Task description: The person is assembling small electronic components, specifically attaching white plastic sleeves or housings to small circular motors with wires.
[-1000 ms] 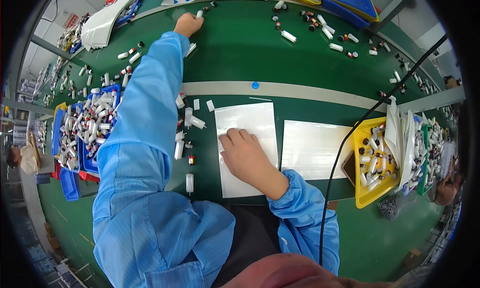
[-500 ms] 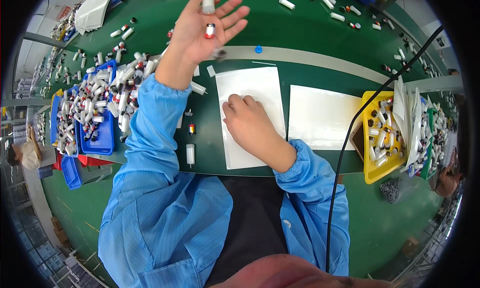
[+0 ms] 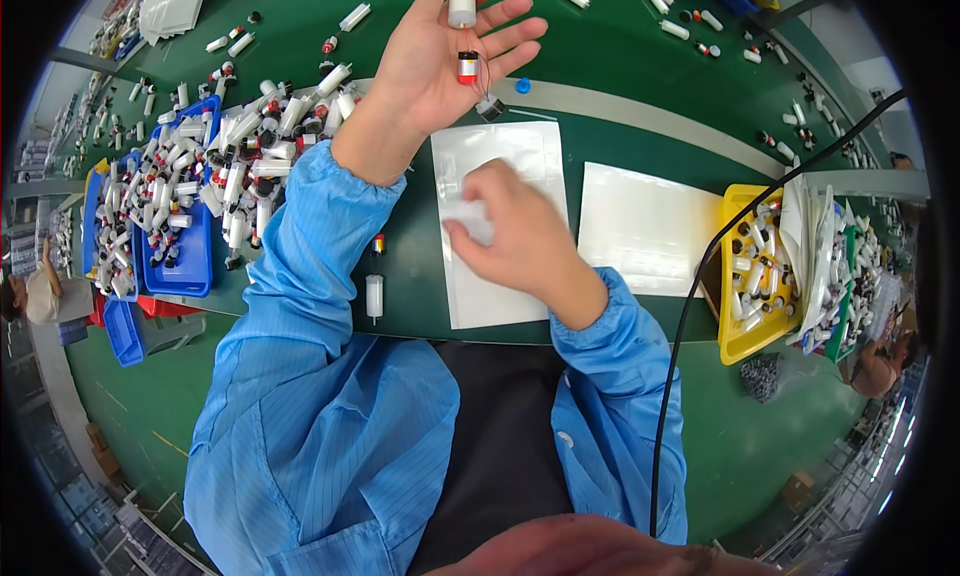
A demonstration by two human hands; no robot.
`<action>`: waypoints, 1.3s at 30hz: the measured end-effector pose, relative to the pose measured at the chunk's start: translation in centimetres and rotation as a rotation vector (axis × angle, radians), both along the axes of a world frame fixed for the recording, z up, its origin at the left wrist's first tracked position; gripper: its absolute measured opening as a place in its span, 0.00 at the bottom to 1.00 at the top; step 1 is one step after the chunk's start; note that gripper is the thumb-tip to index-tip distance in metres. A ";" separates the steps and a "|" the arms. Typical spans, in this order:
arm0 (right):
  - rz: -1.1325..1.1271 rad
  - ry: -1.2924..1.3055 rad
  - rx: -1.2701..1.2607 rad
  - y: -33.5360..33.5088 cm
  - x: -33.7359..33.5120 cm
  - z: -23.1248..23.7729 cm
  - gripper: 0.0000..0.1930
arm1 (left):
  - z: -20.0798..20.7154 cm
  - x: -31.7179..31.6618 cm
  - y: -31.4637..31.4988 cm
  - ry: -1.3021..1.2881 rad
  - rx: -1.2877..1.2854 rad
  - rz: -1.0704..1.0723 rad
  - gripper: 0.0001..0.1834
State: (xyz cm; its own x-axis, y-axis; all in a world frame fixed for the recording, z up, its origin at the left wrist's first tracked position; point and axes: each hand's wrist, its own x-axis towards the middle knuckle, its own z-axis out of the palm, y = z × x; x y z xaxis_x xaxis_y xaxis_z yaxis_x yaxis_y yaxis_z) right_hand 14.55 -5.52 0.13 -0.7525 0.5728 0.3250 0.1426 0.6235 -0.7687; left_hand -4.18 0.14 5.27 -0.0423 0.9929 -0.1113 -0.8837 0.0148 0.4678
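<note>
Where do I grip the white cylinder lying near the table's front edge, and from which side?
Probably across the middle of the white cylinder, from above and the right: it lies lengthwise toward you, so its long sides face left and right. The left sleeve crowds its left; bare table shows on its right. Avoid the thin tip at its near end.

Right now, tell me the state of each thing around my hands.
Left hand: palm up, gripping.
White cylinder: held at the thumb.
Red-and-black part: at the palm, hanging or resting, unclear.
Right hand: curled, blurred, over left sheet.
Left sheet: flat on the table.
Right sheet: flat, uncovered.
Yellow bin: open, holding parts.
Blue bin: open, parts piled inside.
</note>
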 end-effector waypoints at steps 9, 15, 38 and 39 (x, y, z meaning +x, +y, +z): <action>-0.413 0.406 0.165 3.6 0.3 -0.9 0.27 | -2.0 3.9 -0.9 0.118 -0.007 -0.161 0.20; -0.445 0.552 0.101 4.2 0.7 -0.9 0.20 | -2.5 3.4 -0.3 0.544 0.035 -0.343 0.28; -0.262 0.804 -0.449 6.3 3.1 1.4 0.11 | -2.2 2.1 -0.2 0.968 0.265 -0.284 0.20; -0.228 0.776 -0.538 7.1 3.7 0.9 0.06 | -2.1 2.0 -0.3 0.997 0.269 -0.311 0.20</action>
